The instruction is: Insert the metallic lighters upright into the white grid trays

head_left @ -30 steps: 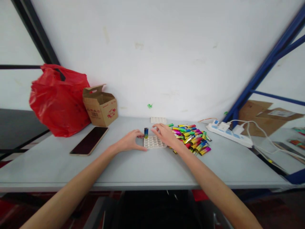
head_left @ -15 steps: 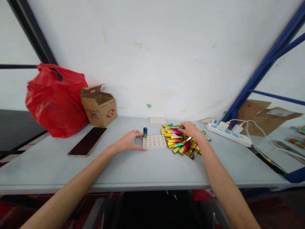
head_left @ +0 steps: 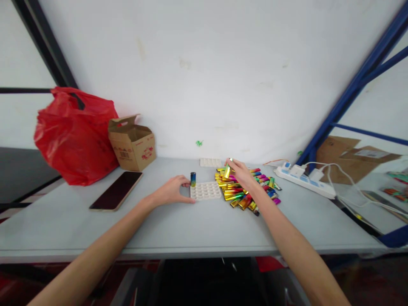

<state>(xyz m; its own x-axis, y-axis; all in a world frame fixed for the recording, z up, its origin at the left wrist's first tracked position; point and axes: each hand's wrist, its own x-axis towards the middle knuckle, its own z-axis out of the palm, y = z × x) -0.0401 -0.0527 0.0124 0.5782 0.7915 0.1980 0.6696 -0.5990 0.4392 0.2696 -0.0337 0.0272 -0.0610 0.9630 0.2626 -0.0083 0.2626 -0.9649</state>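
A white tray with rows of round holes (head_left: pixel 205 191) lies on the table, a blue cylinder (head_left: pixel 193 179) upright at its back left corner. My left hand (head_left: pixel 174 190) rests at the tray's left edge, thumb and fingers spread apart around that side, holding nothing. Between the fingertips of my right hand (head_left: pixel 239 172) is a shiny gold cylinder (head_left: pixel 227 171), tilted and raised over the left part of a heap of multicoloured metallic cylinders (head_left: pixel 245 201).
A second white tray (head_left: pixel 210 162) lies by the wall. On the left are a phone (head_left: pixel 116 191), an open cardboard box (head_left: pixel 132 144) and a red plastic bag (head_left: pixel 76 138). A power strip with cables (head_left: pixel 306 182) sits at the right.
My right hand has moved left and lifted out of the heap, with a gold cylinder now in its fingers. The left hand has stayed beside the tray.
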